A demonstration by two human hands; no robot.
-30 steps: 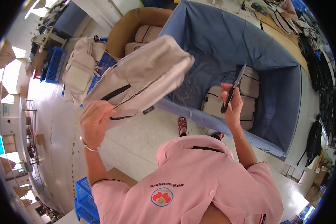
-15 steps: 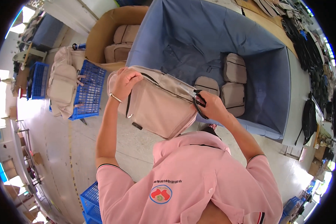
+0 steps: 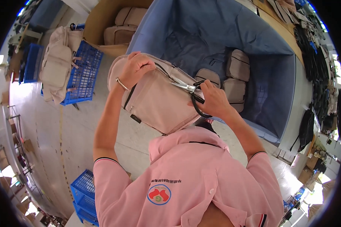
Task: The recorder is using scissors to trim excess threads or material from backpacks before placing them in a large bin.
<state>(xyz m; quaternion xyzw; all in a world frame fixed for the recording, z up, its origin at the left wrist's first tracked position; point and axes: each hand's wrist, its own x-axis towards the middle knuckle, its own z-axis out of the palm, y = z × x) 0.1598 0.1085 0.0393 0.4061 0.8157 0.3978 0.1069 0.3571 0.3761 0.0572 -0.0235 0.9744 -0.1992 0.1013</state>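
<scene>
A beige-pink backpack (image 3: 161, 100) with dark zippers hangs in front of me at the near rim of a big blue fabric-lined bin (image 3: 271, 130). My left hand (image 3: 135, 70) is closed on the backpack's upper left edge, a bracelet on its wrist. In my right hand (image 3: 214, 99) is a pair of scissors (image 3: 191, 88) with black handles and silver blades. The blades point left and lie over the backpack's zipper seam, close to the top edge. Whether they touch the fabric I cannot tell.
Several similar bags (image 3: 238, 65) lie inside the blue bin. Behind it on the left, a cardboard box (image 3: 96, 28) holds more bags. Beige bags (image 3: 57, 70) hang over a blue plastic crate (image 3: 89, 72) at left. Stacked blue crates (image 3: 83, 187) stand low on my left.
My right hand has turned the scissors, so their blades now show across the zipper seam. My left hand has moved slightly up and right along the backpack's edge.
</scene>
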